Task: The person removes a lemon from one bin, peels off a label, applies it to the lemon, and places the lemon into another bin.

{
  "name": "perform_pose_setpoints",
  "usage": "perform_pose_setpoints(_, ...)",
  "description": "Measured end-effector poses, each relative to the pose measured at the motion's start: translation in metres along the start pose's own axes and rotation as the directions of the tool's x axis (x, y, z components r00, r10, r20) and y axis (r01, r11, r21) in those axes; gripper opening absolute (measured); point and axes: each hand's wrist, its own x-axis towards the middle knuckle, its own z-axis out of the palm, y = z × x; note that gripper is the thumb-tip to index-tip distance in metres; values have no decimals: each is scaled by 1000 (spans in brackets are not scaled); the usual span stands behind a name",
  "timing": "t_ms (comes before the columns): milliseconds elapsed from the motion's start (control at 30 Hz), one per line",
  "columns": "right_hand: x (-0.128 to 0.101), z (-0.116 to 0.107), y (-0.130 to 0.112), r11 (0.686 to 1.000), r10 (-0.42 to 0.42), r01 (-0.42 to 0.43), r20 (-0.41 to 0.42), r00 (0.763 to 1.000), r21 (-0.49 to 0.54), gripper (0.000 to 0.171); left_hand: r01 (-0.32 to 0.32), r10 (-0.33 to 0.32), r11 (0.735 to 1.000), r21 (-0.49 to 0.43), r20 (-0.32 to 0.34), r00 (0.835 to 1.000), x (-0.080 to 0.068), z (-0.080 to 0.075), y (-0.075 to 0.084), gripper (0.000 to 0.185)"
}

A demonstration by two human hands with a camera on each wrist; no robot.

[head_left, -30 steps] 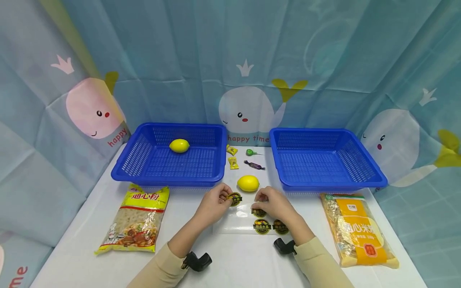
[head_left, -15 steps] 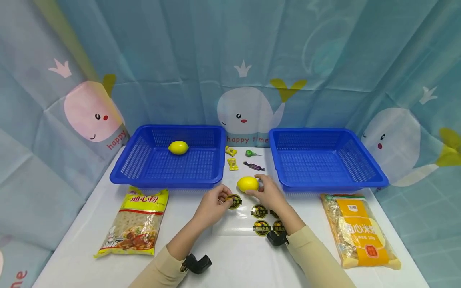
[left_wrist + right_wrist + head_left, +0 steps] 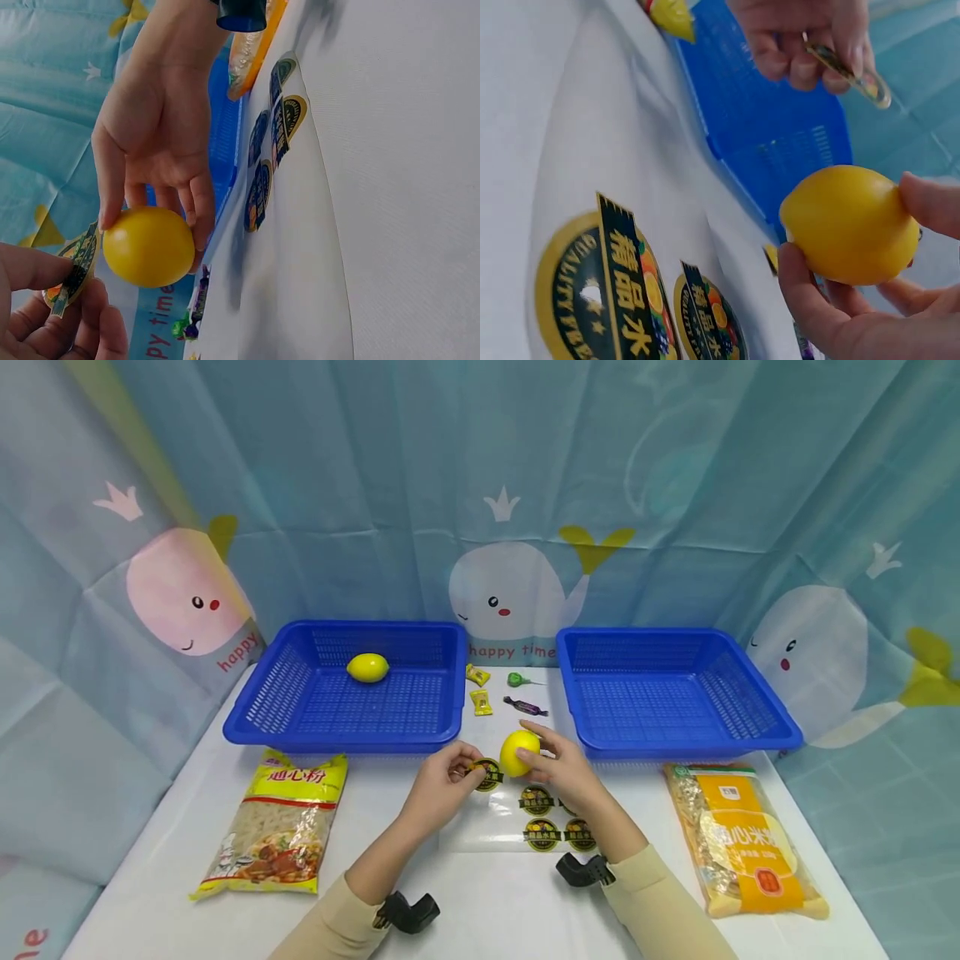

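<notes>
My left hand (image 3: 444,785) pinches a black and gold round sticker (image 3: 489,774) between thumb and finger. In my right hand (image 3: 564,768) is a yellow lemon (image 3: 519,753), gripped by the fingers and thumb just right of the sticker. The left wrist view shows the lemon (image 3: 148,246) raised off the table, close beside the sticker (image 3: 75,271). Beneath the hands lies a clear backing sheet (image 3: 480,831) with several more stickers (image 3: 542,835), partly covered by the right hand.
A second lemon (image 3: 367,667) sits inside the left blue basket (image 3: 345,747). Another blue basket (image 3: 690,748) stands at the right. Wrapped candies (image 3: 482,702) and a green lollipop (image 3: 517,679) lie between them. Pasta bags flank the hands, one yellow (image 3: 277,827), one orange (image 3: 742,843).
My right hand has gone from the sticker sheet to the lemon, taken hold of it, lifted it and turned it. The left hand keeps the sticker almost in the same place.
</notes>
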Motion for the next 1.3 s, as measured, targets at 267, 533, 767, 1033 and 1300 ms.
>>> perform_pose_setpoints(267, -17, 3, -5, 998, -35, 39, 95, 995, -46, 59, -2, 3, 998, -61, 6, 1000, 2, 2, 1, 12)
perform_pose_setpoints(533, -27, 7, -5, 994, -59, 73, 164, 985, -78, 58, 13, -12, 995, -98, 16, 1000, 3, 3, 3, 14)
perform_pose_setpoints(767, -33, 11, -10, 996, -66, 76, 180, 981, -46, 57, 39, -36, 993, -109, 26, 999, 3, 6, 4, 13)
perform_pose_setpoints(1033, -35, 18, -13, 993, -69, 83, 150, 986, -87, 66, 30, -28, 991, -130, 22, 999, 1, 6, 6, 14)
perform_pose_setpoints(1300, -38, 22, -18, 995, -75, 80, 88, 993, -56, 66, 30, -26, 991, -134, 34, 999, -1, 6, 10, 16)
